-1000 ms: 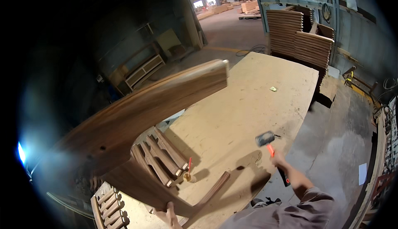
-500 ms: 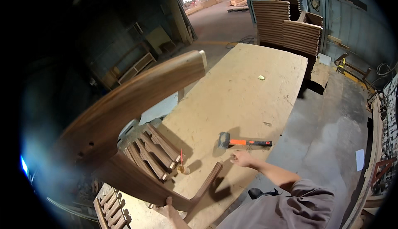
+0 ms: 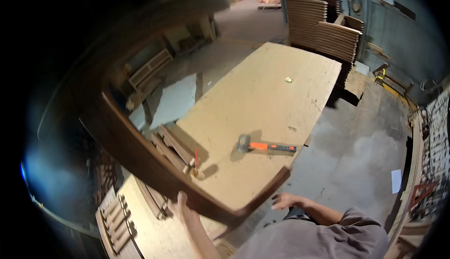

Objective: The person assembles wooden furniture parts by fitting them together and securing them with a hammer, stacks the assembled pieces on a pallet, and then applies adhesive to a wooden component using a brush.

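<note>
My left hand (image 3: 186,210) is closed around the lower part of a large, dark brown curved wooden frame (image 3: 136,158), perhaps a chair part. The frame is tilted up above the table, and its upper end is blurred and close to the camera. Just off the frame's short right arm, my right hand (image 3: 285,201) hangs with its fingers apart and holds nothing. On the table lies a mallet (image 3: 269,147) with a grey head and an orange and black handle. A small cup (image 3: 197,174) with a red stick (image 3: 196,157) in it stands left of the mallet.
Beneath the frame is a pale wooden table (image 3: 262,99). Brown wooden pieces (image 3: 171,151) lie at its left, partly hidden by the frame; a row of slats (image 3: 116,224) is at the lower left. Tall stacks of curved wood (image 3: 335,38) stand beyond the table's far right corner.
The frame has turned and swung toward me, its right arm now farther right. My left hand keeps hold of it. My right hand has moved from beside the mallet back toward my body.
</note>
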### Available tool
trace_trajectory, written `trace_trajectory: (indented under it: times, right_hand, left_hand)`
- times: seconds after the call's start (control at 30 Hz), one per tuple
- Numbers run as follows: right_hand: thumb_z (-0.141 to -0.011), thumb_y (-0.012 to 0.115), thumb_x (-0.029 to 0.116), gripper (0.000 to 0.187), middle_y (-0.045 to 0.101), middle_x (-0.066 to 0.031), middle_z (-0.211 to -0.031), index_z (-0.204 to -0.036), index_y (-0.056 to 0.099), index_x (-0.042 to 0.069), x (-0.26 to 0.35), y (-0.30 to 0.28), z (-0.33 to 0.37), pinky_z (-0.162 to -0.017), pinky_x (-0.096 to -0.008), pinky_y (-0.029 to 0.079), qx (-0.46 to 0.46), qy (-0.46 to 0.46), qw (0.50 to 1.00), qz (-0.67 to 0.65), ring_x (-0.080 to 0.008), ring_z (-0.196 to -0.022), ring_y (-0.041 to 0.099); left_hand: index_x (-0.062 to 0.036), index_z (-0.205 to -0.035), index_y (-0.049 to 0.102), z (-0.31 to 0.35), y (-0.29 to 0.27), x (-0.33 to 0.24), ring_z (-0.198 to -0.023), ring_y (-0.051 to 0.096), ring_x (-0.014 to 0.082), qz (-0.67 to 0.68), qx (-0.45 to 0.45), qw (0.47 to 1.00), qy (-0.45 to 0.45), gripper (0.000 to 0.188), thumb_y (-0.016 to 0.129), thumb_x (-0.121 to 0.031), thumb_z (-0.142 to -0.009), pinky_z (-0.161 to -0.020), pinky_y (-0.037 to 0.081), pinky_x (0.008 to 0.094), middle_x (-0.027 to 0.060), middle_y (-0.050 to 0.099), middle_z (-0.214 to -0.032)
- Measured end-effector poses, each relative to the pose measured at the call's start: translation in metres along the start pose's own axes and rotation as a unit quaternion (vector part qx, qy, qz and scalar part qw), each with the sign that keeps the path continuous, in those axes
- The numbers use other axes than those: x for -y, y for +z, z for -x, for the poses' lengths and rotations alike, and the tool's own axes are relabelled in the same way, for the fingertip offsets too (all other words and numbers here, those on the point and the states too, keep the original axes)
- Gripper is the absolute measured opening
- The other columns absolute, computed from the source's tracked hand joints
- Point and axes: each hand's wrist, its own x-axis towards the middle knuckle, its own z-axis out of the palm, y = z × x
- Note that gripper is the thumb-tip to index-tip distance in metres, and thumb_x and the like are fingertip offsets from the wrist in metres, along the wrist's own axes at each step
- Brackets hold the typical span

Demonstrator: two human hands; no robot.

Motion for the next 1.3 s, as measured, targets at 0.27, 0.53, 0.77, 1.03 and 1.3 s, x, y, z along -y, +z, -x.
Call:
trace_trajectory:
  times: [0.27, 0.53, 0.77, 1.03, 1.3]
  right_hand:
    - [-0.079, 0.071, 0.013, 0.068, 0.051, -0.0108, -0.128, -0.136, 0.037, 0.002, -0.024, -0.066, 0.028, -0.098, -0.0351, 0.041, -0.136, -0.087, 0.901, -0.402, -0.0208, -0.119, 0.049]
    - [-0.079, 0.068, 0.024, 0.045, 0.061, -0.0051, -0.100, -0.114, 0.053, 0.000, -0.068, -0.210, 0.089, -0.079, -0.0312, 0.047, -0.457, -0.043, 0.817, -0.349, -0.0149, -0.089, 0.056]
    - [-0.079, 0.072, 0.021, 0.038, 0.064, -0.0083, -0.092, -0.107, 0.060, -0.003, -0.104, -0.285, 0.132, -0.068, -0.0298, 0.050, -0.580, 0.011, 0.753, -0.312, -0.0155, -0.077, 0.060]
    - [-0.074, 0.080, 0.027, 0.047, 0.065, -0.0096, -0.088, -0.103, 0.061, -0.005, -0.106, -0.315, 0.115, -0.068, -0.0310, 0.050, -0.608, 0.107, 0.742, -0.262, -0.0165, -0.077, 0.060]
    - [-0.074, 0.079, 0.029, 0.048, 0.067, -0.0111, -0.086, -0.102, 0.063, -0.007, -0.101, -0.369, 0.007, -0.064, -0.0315, 0.051, -0.583, 0.143, 0.769, -0.219, -0.0156, -0.072, 0.062]
  left_hand:
    - [-0.0009, -0.119, 0.051, 0.033, 0.178, 0.003, -0.104, 0.056, 0.0177, 0.129, 0.071, 0.986, -0.076, 0.045, 0.071, -0.025, -0.086, -0.092, 0.048, 0.0381, 0.0061, 0.057, -0.113]
    - [-0.0045, -0.132, 0.045, 0.086, 0.334, 0.099, -0.120, 0.048, 0.0192, 0.169, 0.135, 0.951, -0.222, 0.060, 0.068, -0.037, -0.087, -0.102, 0.041, 0.0403, 0.0047, 0.051, -0.131]
    - [-0.0063, -0.134, 0.046, 0.087, 0.389, 0.250, -0.124, 0.047, 0.0266, 0.146, 0.137, 0.903, -0.379, 0.067, 0.065, -0.048, -0.086, -0.104, 0.039, 0.0437, 0.0091, 0.051, -0.135]
    - [-0.0052, -0.129, 0.050, 0.039, 0.389, 0.432, -0.122, 0.049, 0.0306, 0.120, 0.126, 0.814, -0.553, 0.053, 0.057, -0.042, -0.092, -0.104, 0.038, 0.0484, 0.0139, 0.053, -0.133]
    - [-0.0019, -0.115, 0.055, -0.048, 0.410, 0.475, -0.115, 0.052, 0.0308, 0.112, 0.066, 0.823, -0.553, 0.034, 0.058, -0.018, -0.085, -0.102, 0.039, 0.0471, 0.0148, 0.057, -0.124]
